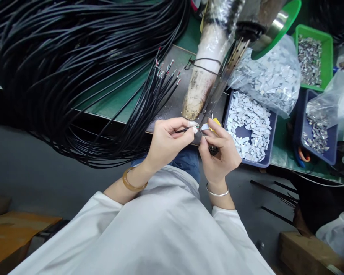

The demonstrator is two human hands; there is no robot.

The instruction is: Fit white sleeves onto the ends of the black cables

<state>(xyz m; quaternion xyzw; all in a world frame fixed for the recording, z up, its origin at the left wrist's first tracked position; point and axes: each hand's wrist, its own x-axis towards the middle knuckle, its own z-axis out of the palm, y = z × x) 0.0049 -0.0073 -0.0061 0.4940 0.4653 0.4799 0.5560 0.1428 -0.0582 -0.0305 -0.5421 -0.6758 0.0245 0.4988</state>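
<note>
The left hand [170, 141] has its thumb and forefinger pinched together on 1 black cable [182, 131], close to the cable's stripped end, which lies between the 2 hands over the grey plate [169, 109] on the bench. The right hand [220, 149] meets it with thumb and fingertips drawn close at that end; whether they clamp a thin wire or just touch it I cannot tell. Taking the hands as the centre of the dial, 3 trays stand between 2 and 3 o'clock. The nearer blue tray [242, 131], at 3 o'clock and just beside the right hand, holds flat whitish pieces, too many to count, with 1 bare patch in their middle. The farther blue tray [334, 143], also at 3, holds small metallic pieces, and 1 crumpled clear bag [339, 95] lies across its far part. The green tray [326, 57], at 2, holds more small metallic pieces. Also at 2 o'clock, nearer than the green tray, sits 1 full clear bag [266, 76] of pale pieces. At 12, 1 whitish wrapped column [203, 68] has a dark tie around it. The black cable bundle [83, 61] spreads at 10 o'clock, uncountable, its bared ends [169, 70] gathered at 11. At least 1 cardboard box [23, 229] sits at 8 o'clock.
</note>
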